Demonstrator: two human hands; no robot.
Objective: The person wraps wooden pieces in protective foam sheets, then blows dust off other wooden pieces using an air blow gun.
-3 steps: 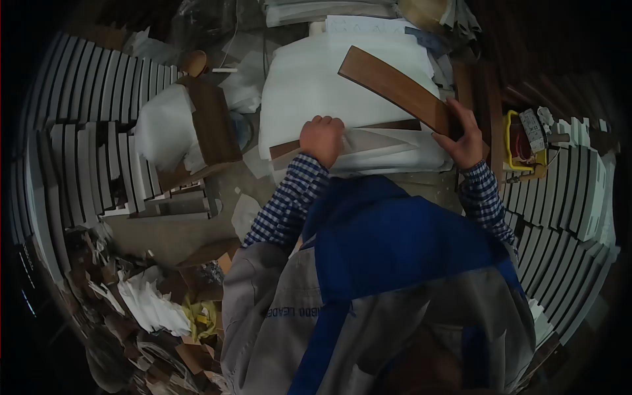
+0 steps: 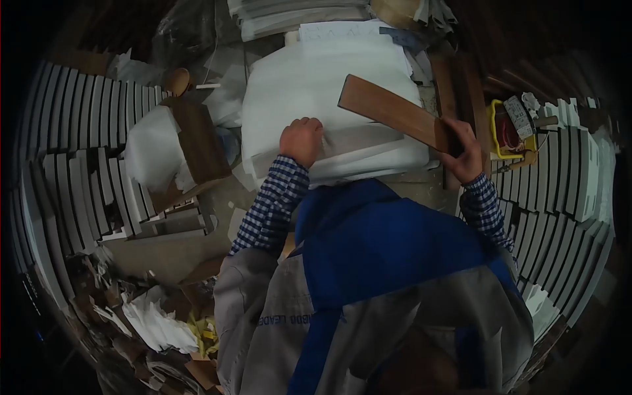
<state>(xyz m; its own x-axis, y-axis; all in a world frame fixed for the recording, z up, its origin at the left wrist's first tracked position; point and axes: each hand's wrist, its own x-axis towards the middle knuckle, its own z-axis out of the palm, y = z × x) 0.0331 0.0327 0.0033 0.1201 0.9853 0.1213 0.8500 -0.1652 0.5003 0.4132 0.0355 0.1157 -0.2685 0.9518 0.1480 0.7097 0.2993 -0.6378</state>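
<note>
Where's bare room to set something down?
The white sheet is bare between the left hand, the papers and the plank. It's crowded past the right hand, with boards and a yellow bin, and lower left, with scraps.

The plank [image 2: 392,112] is brown (sleeves [image 2: 270,204] checked blue-white).

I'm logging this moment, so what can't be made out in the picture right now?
All in the head view:
- Near end of the brown board: partly hidden by the right hand.
- Left hand fingertips: hidden by the hand itself.
- Whatever lies beneath the white sheet: covered by it.
- Print on the label at the yellow bin: too small, blurred.
</note>
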